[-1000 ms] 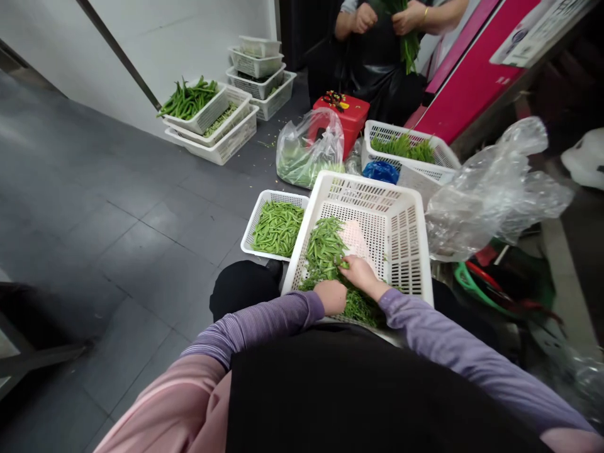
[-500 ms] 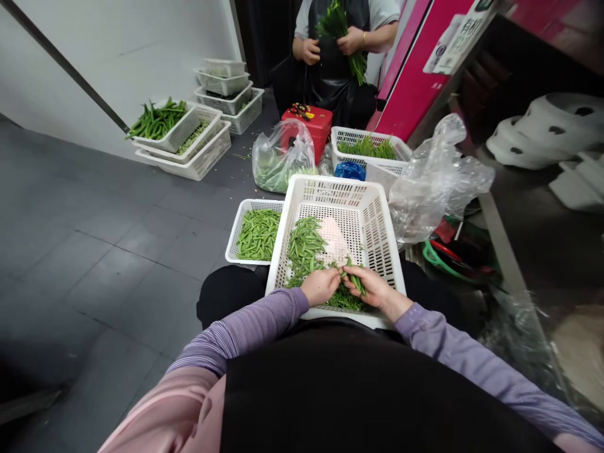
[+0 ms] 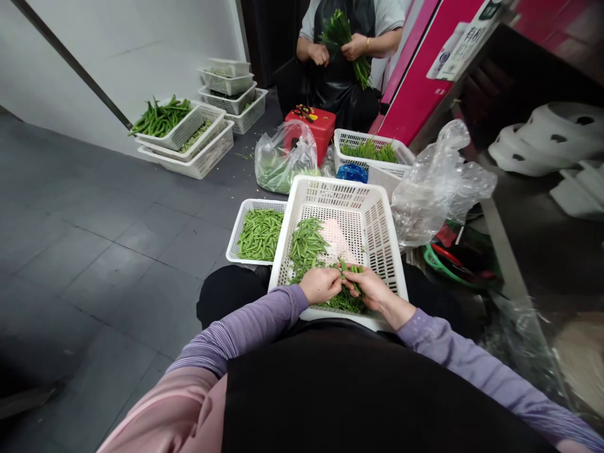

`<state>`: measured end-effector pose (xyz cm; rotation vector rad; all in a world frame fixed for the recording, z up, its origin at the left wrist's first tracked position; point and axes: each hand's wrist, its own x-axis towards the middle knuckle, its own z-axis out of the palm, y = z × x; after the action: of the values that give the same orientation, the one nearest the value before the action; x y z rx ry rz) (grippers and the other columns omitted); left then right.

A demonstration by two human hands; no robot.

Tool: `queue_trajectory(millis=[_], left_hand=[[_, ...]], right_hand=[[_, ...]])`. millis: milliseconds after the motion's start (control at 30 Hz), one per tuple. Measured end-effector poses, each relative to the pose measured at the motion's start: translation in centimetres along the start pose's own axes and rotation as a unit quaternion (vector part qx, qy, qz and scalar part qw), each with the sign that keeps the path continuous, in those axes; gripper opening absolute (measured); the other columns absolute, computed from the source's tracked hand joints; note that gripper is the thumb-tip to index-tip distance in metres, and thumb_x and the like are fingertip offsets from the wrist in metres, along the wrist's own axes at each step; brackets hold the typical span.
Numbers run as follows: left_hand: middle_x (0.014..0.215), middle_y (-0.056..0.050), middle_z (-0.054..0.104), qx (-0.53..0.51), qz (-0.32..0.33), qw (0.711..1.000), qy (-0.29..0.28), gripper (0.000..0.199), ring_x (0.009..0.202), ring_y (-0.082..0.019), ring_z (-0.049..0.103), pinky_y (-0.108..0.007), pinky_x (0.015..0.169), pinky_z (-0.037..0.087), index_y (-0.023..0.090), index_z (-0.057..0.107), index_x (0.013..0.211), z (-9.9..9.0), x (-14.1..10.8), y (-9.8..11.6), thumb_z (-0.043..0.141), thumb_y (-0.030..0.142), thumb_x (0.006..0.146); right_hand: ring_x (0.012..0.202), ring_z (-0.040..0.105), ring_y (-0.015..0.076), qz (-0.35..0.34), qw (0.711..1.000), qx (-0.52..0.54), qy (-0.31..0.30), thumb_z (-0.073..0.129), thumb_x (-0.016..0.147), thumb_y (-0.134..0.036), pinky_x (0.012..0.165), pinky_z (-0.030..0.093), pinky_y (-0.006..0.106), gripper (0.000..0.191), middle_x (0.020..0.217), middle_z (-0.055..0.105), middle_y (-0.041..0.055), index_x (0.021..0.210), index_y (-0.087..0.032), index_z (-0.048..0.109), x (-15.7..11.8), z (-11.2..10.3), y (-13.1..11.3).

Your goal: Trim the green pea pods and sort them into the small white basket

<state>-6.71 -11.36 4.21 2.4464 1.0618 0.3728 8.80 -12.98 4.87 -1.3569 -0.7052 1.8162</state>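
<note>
White perforated plastic basket, its fine green tangle partly hidden: over it, the half-curled right hand holds slender green pods; the left hand is curled closed, its fingertip contact indiscernible.

Smooth plastic basket; cloth sleeves

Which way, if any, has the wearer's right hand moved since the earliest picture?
Yes: judged against the large white perforated basket, the right hand, holding green pods, has shifted rightward, closer to that basket's right wall.
</note>
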Motion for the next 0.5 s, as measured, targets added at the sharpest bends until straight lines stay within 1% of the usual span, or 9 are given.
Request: queue_trajectory(millis=[67, 100, 167, 233, 267, 300, 367, 433, 500], left_hand=[[0.069, -0.003, 0.061, 0.002, -0.034, 0.999, -0.009, 0.020, 0.065, -0.014, 0.056, -0.023, 0.060, 0.039, 0.017, 0.058, 0.068, 0.2, 0.2, -0.4, 0.043, 0.028, 0.077], [0.068, -0.003, 0.062, 0.002, -0.072, 0.997, -0.014, 0.021, 0.065, -0.015, 0.056, -0.024, 0.060, 0.040, 0.017, 0.059, 0.069, 0.3, 0.4, -0.8, 0.043, 0.028, 0.077], [0.068, -0.004, 0.062, 0.002, -0.173, 0.985, -0.020, 0.023, 0.065, -0.015, 0.056, -0.024, 0.060, 0.040, 0.018, 0.061, 0.072, 0.1, 1.0, -2.0, 0.042, 0.029, 0.078], [0.070, -0.005, 0.062, 0.007, -0.267, 0.963, -0.028, 0.027, 0.067, -0.017, 0.057, -0.025, 0.061, 0.041, 0.017, 0.062, 0.076, -0.3, 1.5, -3.2, 0.039, 0.030, 0.080], [0.072, -0.006, 0.062, 0.012, -0.293, 0.956, -0.031, 0.028, 0.069, -0.017, 0.058, -0.026, 0.063, 0.041, 0.016, 0.062, 0.079, -0.6, 1.6, -3.5, 0.038, 0.030, 0.081], [0.076, -0.007, 0.062, 0.017, -0.297, 0.954, -0.029, 0.028, 0.072, -0.018, 0.058, -0.027, 0.065, 0.042, 0.015, 0.062, 0.084, -0.8, 1.7, -3.7, 0.038, 0.028, 0.082], [0.094, -0.008, 0.060, 0.024, -0.242, 0.970, -0.015, 0.029, 0.080, -0.018, 0.058, -0.027, 0.071, 0.043, 0.015, 0.057, 0.102, -1.1, 1.5, -3.2, 0.041, 0.026, 0.081], [0.115, -0.009, 0.051, 0.032, -0.132, 0.991, -0.006, 0.041, 0.090, -0.017, 0.056, -0.026, 0.075, 0.043, 0.018, 0.045, 0.119, -1.2, 1.1, -2.0, 0.046, 0.025, 0.079], [0.118, -0.009, 0.048, 0.051, -0.034, 0.998, -0.027, 0.039, 0.094, -0.017, 0.054, -0.025, 0.075, 0.043, 0.019, 0.045, 0.119, -1.2, 0.8, -0.7, 0.045, 0.027, 0.081]], right_hand=[[0.038, 0.035, 0.0042, 0.046, 0.998, -0.004, -0.041, 0.068, 0.060, -0.023, 0.032, 0.022, 0.014, 0.032, 0.050, 0.049, -0.0041, 0.089, -0.014, 0.056, -0.4, 0.0, -0.1], [0.039, 0.035, 0.0041, 0.072, 0.996, -0.005, -0.061, 0.068, 0.061, -0.021, 0.032, 0.021, 0.014, 0.031, 0.050, 0.049, -0.0043, 0.088, -0.014, 0.056, -0.7, -0.1, -0.2], [0.039, 0.036, 0.0042, 0.109, 0.990, -0.009, -0.093, 0.066, 0.061, -0.019, 0.032, 0.021, 0.014, 0.031, 0.050, 0.047, -0.0043, 0.090, -0.014, 0.056, -1.1, -0.5, -0.5], [0.041, 0.036, 0.0044, 0.121, 0.986, -0.003, -0.112, 0.064, 0.063, -0.017, 0.033, 0.021, 0.013, 0.032, 0.052, 0.047, -0.0040, 0.094, -0.015, 0.056, -1.4, -1.2, -1.0], [0.042, 0.036, 0.0044, 0.124, 0.985, 0.004, -0.123, 0.062, 0.064, -0.017, 0.032, 0.020, 0.013, 0.032, 0.054, 0.047, -0.0036, 0.095, -0.015, 0.057, -1.6, -1.6, -1.2], [0.042, 0.036, 0.0046, 0.129, 0.982, 0.011, -0.136, 0.061, 0.065, -0.016, 0.032, 0.020, 0.014, 0.032, 0.056, 0.047, -0.0032, 0.096, -0.015, 0.057, -1.6, -2.1, -1.3], [0.043, 0.036, 0.0048, 0.141, 0.978, 0.020, -0.154, 0.058, 0.065, -0.016, 0.032, 0.018, 0.014, 0.030, 0.057, 0.047, -0.0026, 0.095, -0.014, 0.058, -1.6, -3.1, -1.5], [0.043, 0.036, 0.0051, 0.152, 0.975, 0.011, -0.162, 0.056, 0.065, -0.017, 0.031, 0.017, 0.014, 0.030, 0.058, 0.048, -0.0018, 0.095, -0.014, 0.058, -1.4, -4.0, -1.5], [0.043, 0.037, 0.0055, 0.160, 0.972, -0.014, -0.173, 0.055, 0.065, -0.019, 0.031, 0.016, 0.014, 0.032, 0.058, 0.049, -0.0013, 0.096, -0.013, 0.058, -1.1, -4.5, -1.4]])
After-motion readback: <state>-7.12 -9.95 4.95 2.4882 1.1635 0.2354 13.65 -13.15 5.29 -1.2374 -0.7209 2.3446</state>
